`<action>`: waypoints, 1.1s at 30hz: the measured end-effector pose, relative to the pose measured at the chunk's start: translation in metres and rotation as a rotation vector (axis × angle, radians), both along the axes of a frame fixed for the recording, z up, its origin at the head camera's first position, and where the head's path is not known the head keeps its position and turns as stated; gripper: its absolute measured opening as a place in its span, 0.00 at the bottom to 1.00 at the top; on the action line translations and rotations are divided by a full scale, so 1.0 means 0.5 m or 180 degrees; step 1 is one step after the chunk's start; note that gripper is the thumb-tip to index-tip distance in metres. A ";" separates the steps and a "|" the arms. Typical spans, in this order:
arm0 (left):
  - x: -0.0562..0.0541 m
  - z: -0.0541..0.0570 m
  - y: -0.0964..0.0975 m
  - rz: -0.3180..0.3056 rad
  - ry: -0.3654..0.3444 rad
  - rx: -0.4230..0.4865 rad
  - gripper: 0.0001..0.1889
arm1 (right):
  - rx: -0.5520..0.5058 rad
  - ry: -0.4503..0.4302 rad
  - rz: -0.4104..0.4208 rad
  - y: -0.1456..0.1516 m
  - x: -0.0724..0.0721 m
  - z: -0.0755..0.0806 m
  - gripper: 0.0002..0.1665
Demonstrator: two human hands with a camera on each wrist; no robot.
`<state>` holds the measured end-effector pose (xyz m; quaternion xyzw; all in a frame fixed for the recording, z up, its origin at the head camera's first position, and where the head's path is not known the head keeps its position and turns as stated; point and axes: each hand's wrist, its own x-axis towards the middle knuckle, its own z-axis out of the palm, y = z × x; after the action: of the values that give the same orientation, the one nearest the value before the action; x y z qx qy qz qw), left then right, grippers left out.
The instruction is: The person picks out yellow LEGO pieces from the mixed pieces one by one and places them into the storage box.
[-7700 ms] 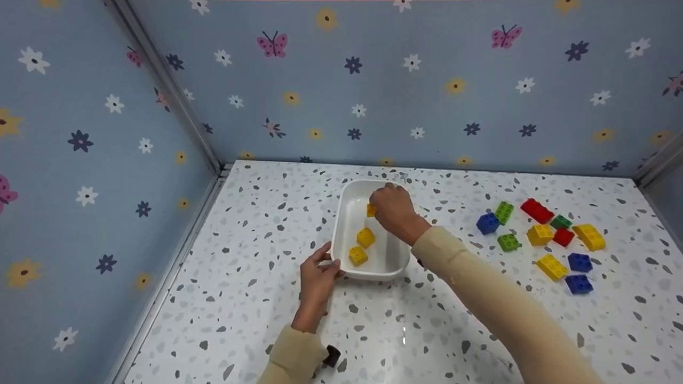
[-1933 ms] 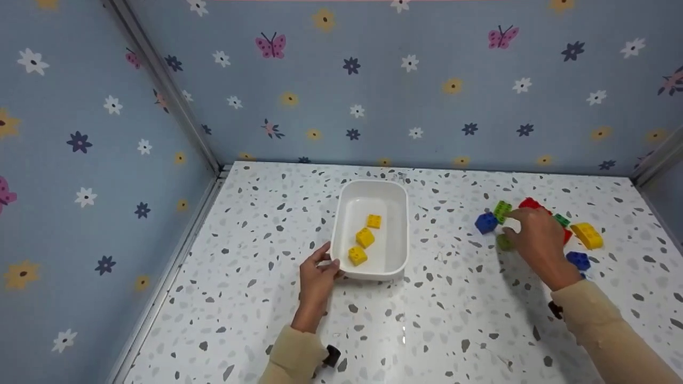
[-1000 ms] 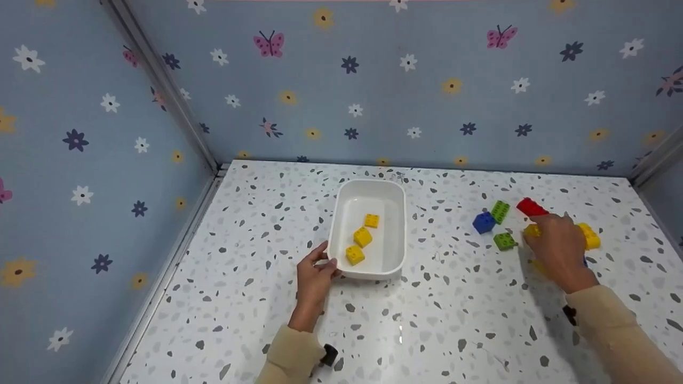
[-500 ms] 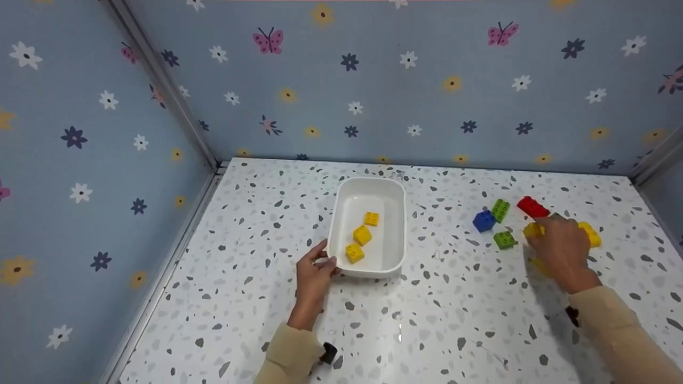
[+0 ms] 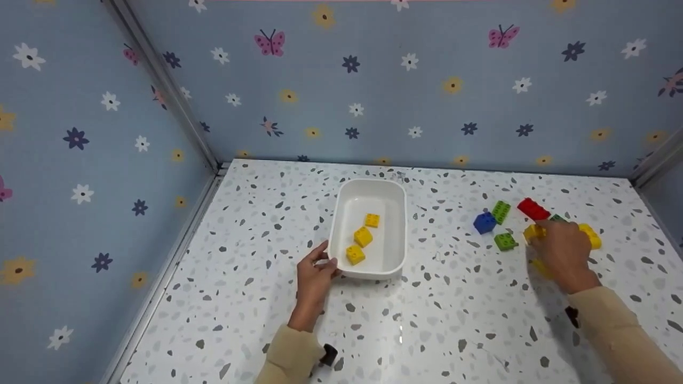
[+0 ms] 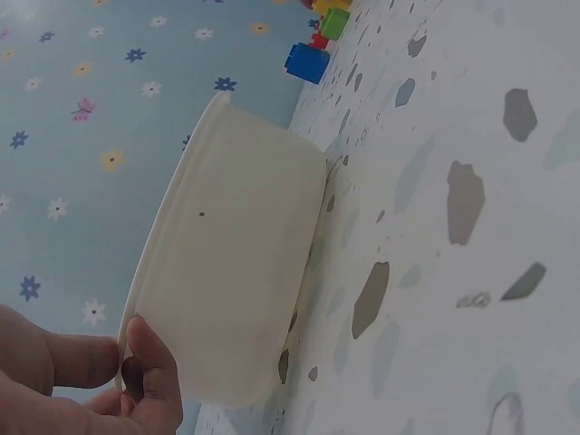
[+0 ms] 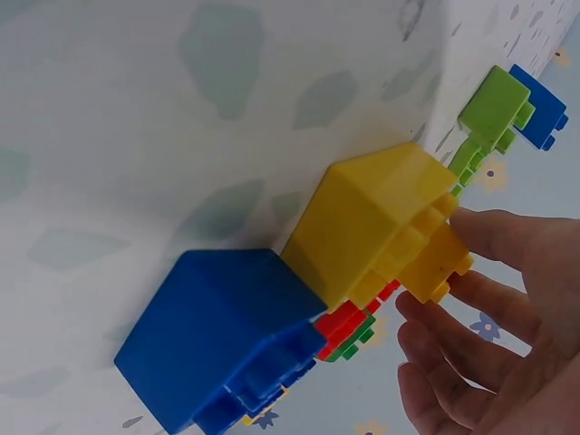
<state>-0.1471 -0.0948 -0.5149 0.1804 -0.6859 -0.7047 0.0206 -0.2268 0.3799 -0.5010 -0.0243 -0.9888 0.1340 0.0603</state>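
My left hand (image 5: 314, 280) pinches the near left corner of a white plastic tub (image 5: 403, 250). In the left wrist view, thumb and fingers close on the tub's rim (image 6: 159, 249). Inside the tub lie a yellow brick (image 5: 372, 220), a second yellow brick (image 5: 363, 236) and a third yellow brick (image 5: 355, 255). Over the loose bricks at right is my right hand (image 5: 565, 253), its thumb and fingers around a yellow brick (image 7: 435, 263). The head view shows only part of this brick (image 5: 532, 233). Another yellow brick (image 7: 362, 217) lies just in front of it, mostly covered in the head view.
Around the right hand are a red brick (image 5: 532, 208), a blue brick (image 5: 485, 223), a light green brick (image 5: 500, 212), a small green brick (image 5: 505, 241) and a yellow arched brick (image 5: 590, 236). A blue brick (image 7: 217, 326) sits closest to the right wrist camera. Patterned panels (image 5: 373, 80) enclose the speckled table.
My right hand lowered a yellow brick into the tub, then moved right to the loose bricks. Lately it stays almost still at another yellow brick. My left hand keeps its place on the tub.
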 end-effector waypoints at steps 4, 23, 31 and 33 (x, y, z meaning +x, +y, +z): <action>-0.001 0.001 0.001 0.0009 -0.0014 0.0006 0.27 | 0.0001 0.0005 -0.0001 0.003 -0.003 -0.002 0.28; 0.003 -0.002 -0.002 -0.0051 0.0126 0.0136 0.28 | 0.0022 0.0390 0.0271 -0.048 -0.002 0.046 0.24; 0.003 0.001 -0.001 -0.0042 0.0049 0.0091 0.28 | 0.0021 0.0492 0.0440 -0.108 -0.005 0.087 0.23; 0.003 0.002 0.000 -0.0045 0.0050 0.0082 0.28 | 0.0033 0.0565 0.0509 -0.118 -0.007 0.092 0.23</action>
<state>-0.1454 -0.0950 -0.5139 0.1702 -0.6778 -0.7150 0.0186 -0.2304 0.3210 -0.4551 0.0670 -0.9791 0.1349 0.1368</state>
